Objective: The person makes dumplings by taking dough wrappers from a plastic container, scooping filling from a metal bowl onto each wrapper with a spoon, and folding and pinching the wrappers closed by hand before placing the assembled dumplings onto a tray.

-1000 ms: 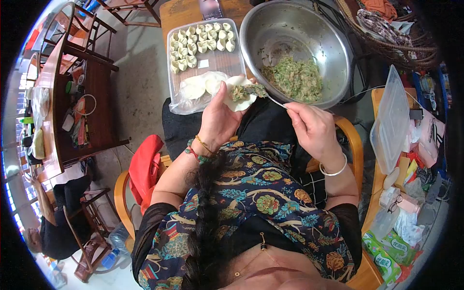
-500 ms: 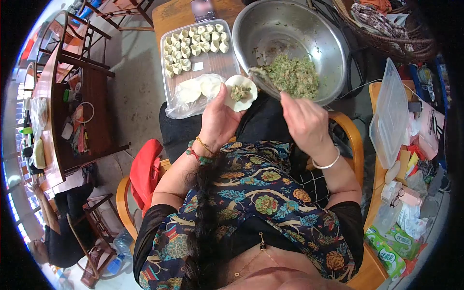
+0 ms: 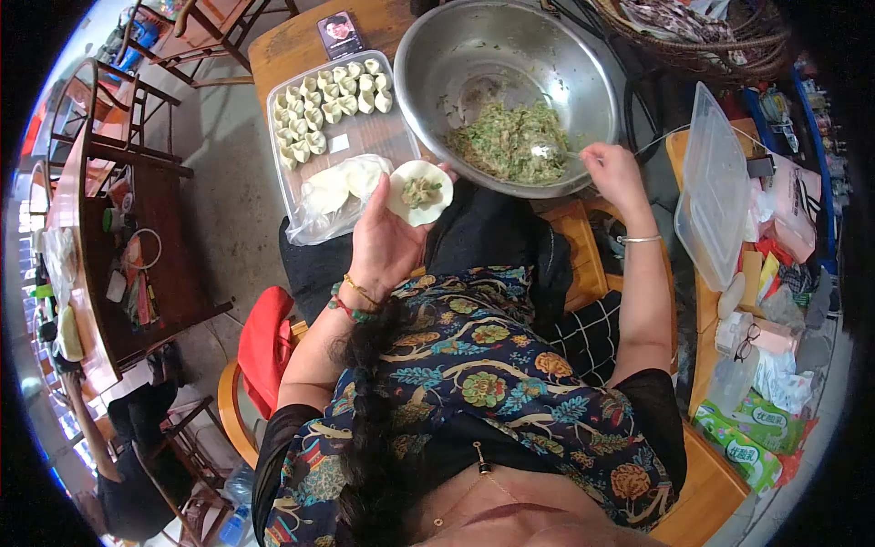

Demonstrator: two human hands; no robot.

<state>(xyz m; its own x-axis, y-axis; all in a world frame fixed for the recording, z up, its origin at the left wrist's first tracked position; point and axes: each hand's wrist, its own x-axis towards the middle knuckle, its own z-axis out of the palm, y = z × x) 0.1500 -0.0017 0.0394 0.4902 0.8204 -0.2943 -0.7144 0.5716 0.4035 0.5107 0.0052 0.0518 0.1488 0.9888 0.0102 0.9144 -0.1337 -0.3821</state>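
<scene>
My left hand [image 3: 381, 246] holds a round dumpling wrapper [image 3: 439, 202] on its fingers and palm, with a small heap of green filling at its centre. The handle of a metal spoon [image 3: 547, 155] is pinched in my right hand [image 3: 616, 175], at the near right rim of a large steel bowl [image 3: 483, 64]. The spoon's head rests in the chopped green filling [image 3: 499, 128]. To the left, a clear plastic tray [image 3: 375, 141] carries rows of folded dumplings [image 3: 313, 117]. On its near edge lies a plastic bag [image 3: 319, 223] with wrappers.
A phone [image 3: 340, 35] lies on the wooden table [image 3: 283, 50] behind the tray. At right, a clear lid [image 3: 709, 196] leans among packets. A wicker basket [image 3: 720, 50] stands far right. Another person [image 3: 137, 483] sits at lower left.
My right hand has moved right and away from the wrapper, and the spoon's head is now down in the bowl's filling. My left hand still holds the filled wrapper. The view has shifted.
</scene>
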